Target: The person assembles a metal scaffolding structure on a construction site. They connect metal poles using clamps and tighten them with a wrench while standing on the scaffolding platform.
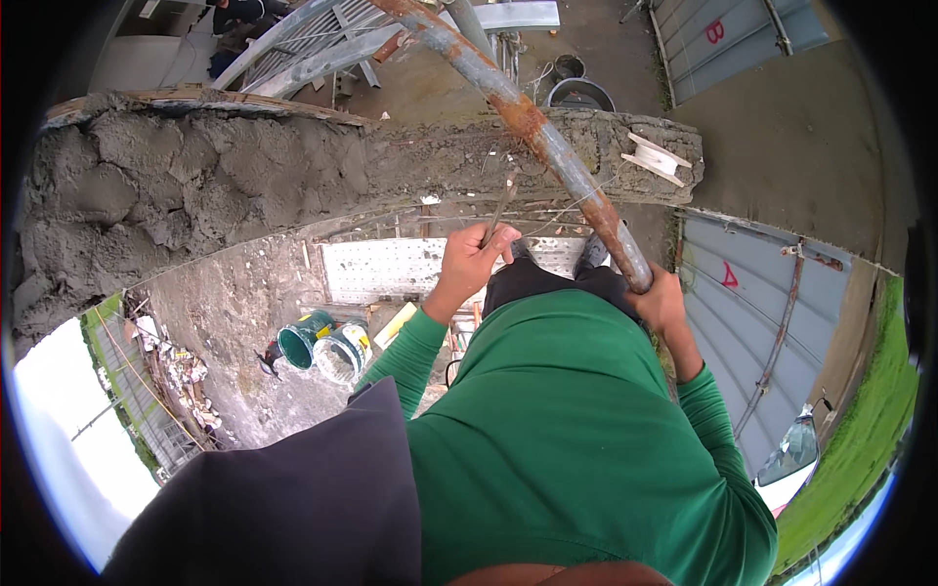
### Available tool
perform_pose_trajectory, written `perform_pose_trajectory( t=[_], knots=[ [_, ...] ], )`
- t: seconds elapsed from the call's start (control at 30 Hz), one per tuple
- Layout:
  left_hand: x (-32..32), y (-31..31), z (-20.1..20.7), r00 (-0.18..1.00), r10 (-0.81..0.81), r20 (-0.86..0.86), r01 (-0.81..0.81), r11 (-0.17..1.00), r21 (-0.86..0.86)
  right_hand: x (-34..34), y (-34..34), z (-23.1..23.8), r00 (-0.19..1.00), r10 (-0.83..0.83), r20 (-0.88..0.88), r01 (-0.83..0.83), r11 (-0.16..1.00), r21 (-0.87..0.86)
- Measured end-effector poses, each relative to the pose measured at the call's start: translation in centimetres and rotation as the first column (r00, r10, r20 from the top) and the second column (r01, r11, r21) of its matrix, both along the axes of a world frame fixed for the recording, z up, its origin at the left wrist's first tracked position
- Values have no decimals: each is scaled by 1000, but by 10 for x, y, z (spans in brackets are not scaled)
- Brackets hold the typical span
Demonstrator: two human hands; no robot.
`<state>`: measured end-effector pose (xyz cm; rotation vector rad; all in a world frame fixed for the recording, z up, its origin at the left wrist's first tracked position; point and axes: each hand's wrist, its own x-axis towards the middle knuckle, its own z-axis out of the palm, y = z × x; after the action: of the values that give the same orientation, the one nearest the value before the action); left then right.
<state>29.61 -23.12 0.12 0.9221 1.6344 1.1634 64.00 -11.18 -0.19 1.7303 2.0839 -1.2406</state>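
My right hand (662,303) is wrapped round the lower end of a rusty grey metal pipe (576,181). The pipe slants up and left across the wall top. In front of my body, my left hand (473,262) pinches a thin, brownish stick-like tool (504,203); its exact kind is not clear. That tool points up toward the edge of the wall top (430,156), which is rough and grey. Thick wet mortar (195,176) lies heaped along its left part. A white spool (656,159) rests near the right end, with thin string (547,210) nearby.
Below on my side are a perforated white plank (381,269) and two buckets, one green (303,340), one white (342,356). Corrugated metal sheets (752,293) stand at right. Beyond the wall are metal frames (318,44), a round tub (580,95) and another person (234,14).
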Motion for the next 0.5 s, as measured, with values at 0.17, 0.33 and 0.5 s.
perform_pose_trajectory(
  t=[0.17,0.33,0.5],
  knots=[
    [-9,7,-29,984,4,-179,7,998,62,0,7,-12,1000,19,1,-19,1000,8],
    [-35,76,-32,950,295,-103,-296,955,7,1,3,-7,1000,-15,5,15,1000,10],
    [-141,175,-64,741,643,193,-663,747,54,-1,6,-5,1000,5,20,-6,1000,20]
  ],
)
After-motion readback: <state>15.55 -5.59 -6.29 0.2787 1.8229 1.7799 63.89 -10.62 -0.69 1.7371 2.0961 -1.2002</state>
